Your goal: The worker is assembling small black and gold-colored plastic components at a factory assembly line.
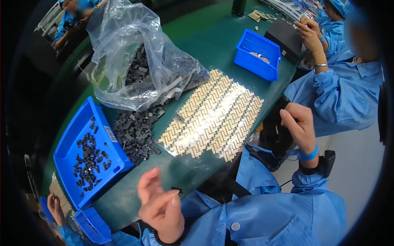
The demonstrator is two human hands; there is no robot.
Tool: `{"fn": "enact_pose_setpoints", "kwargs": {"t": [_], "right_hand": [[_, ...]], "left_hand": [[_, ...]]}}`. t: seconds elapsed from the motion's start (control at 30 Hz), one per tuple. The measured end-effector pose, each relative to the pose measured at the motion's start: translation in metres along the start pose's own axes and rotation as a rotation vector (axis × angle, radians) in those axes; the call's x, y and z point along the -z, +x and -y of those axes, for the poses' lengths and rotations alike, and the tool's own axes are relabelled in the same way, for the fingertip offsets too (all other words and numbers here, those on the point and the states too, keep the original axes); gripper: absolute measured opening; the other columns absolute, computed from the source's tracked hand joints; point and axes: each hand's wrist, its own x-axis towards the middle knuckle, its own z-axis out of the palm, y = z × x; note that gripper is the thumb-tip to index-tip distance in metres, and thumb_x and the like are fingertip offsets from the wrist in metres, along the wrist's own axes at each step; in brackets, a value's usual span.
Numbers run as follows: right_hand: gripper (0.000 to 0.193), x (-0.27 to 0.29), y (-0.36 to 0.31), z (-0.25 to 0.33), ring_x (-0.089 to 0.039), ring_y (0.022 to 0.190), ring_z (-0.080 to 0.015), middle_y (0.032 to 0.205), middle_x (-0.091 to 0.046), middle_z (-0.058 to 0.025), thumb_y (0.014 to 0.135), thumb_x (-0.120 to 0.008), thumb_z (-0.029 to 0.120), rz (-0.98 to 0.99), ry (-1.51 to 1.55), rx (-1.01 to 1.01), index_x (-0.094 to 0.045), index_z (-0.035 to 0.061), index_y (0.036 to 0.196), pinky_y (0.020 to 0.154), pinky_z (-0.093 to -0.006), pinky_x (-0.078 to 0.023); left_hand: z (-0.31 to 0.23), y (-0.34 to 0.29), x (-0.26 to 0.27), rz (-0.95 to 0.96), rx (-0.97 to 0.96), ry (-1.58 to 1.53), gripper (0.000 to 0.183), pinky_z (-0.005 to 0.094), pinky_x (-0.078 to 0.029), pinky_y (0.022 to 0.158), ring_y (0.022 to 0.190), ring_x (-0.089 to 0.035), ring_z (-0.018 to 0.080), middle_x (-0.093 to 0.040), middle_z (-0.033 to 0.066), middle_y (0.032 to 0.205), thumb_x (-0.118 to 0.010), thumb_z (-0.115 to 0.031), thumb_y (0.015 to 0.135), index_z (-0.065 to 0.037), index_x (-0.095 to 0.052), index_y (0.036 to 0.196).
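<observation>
My left hand (162, 207) hovers over the near edge of the green table, palm up, fingers bent and apart. A small black piece (176, 190) shows just beyond its fingertips; whether they touch it I cannot tell. Off to the right, past the table's edge, my right hand (301, 125) is raised with its fingers curled in and the thumb pressed toward them. What it may hold is hidden. Between the hands and farther off lies a clear sheet with rows of beige pieces (213, 117) in a zigzag pattern. Dark grey pieces (137, 133) are heaped left of it.
A clear plastic bag (139, 53) of dark pieces stands behind the heap. Left is a blue tray (67, 143) with small black parts, beside a smaller blue bin (92, 225). Another blue bin (258, 41) and a black box (285, 39) stand far right. Co-workers sit around the table.
</observation>
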Motion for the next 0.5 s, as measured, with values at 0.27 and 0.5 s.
{"fn": "enact_pose_setpoints", "kwargs": {"t": [0.27,0.5], "right_hand": [[0.004,-0.022,-0.012,0.02,-0.054,0.063,-0.0142,0.07,-0.057,-0.0064,0.077,-0.06,0.004,0.114,0.355,0.004,-0.061,0.0004,0.075,0.058,-0.0252,-0.042],[0.013,-0.078,-0.008,0.068,-0.05,0.072,-0.0125,0.078,-0.053,-0.0041,0.082,-0.06,0.016,0.733,0.93,0.146,-0.059,0.0033,0.083,0.062,-0.0249,-0.04]], "left_hand": [[-0.001,0.003,-0.005,0.221,-0.875,0.775,0.016,0.0514,-0.026,0.097,0.094,-0.046,0.0177,-0.05,-0.002,0.083,-0.069,-0.017,0.059,-0.023,-0.068,0.074],[0.002,-0.008,-0.002,0.128,-1.045,0.882,0.015,0.0506,-0.023,0.097,0.089,-0.046,0.012,-0.051,-0.0063,0.079,-0.071,-0.021,0.06,-0.025,-0.067,0.074]]}}
